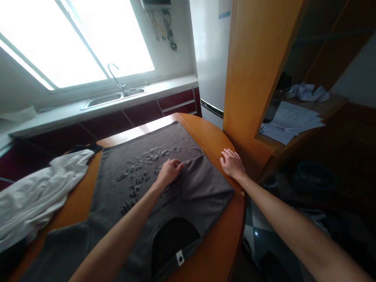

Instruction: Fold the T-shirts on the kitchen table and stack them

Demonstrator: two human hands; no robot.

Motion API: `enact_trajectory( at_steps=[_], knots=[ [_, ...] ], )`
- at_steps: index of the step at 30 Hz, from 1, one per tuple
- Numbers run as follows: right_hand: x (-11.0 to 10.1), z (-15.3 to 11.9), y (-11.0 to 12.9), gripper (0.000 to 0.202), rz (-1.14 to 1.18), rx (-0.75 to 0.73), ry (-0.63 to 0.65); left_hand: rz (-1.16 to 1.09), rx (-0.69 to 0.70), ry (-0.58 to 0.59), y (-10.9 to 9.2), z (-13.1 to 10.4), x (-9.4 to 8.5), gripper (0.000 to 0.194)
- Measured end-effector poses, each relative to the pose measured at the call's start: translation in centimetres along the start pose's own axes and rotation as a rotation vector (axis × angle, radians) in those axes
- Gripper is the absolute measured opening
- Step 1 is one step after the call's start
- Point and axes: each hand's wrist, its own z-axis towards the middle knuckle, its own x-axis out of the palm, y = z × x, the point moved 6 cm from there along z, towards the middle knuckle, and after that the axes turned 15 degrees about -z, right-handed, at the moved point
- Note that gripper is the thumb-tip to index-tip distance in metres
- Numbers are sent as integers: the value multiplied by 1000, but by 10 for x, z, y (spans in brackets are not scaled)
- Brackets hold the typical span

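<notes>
A dark grey T-shirt [112, 187] with black lettering lies spread on a wooden table, its neck opening and white label towards me. One sleeve [205, 180] is folded inward over the printed front. My left hand [170, 173] is on the shirt's chest, fingers curled and pinching the folded sleeve's edge. Off the cloth, my right hand [232, 162] rests palm down at the table's right edge, holding nothing, with its fingers stretched out.
White clothing [41, 193] lies along the table's left side. Beyond the wooden table [209, 131] runs a counter with a sink [104, 99] under a bright window. A wooden cabinet [252, 65] stands close on the right, with papers [292, 120] on its shelf.
</notes>
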Motion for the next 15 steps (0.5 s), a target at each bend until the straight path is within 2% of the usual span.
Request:
enact_trajectory(
  at_steps=[3,6,9,12,15],
  knots=[
    [1,0,0,44,0,-3,-8,32,13,-48,-2,7,10,22],
    [0,0,0,44,-2,-3,-8,25,7,-97,-3,8,10,14],
    [0,0,0,44,-6,0,-5,75,-40,-77,-5,8,9,19],
    [-1,-1,1,45,-10,1,-4,133,9,-56,-22,11,13,30],
    [-2,-1,1,45,-15,-2,-10,120,89,-41,-47,23,25,29]
  ],
)
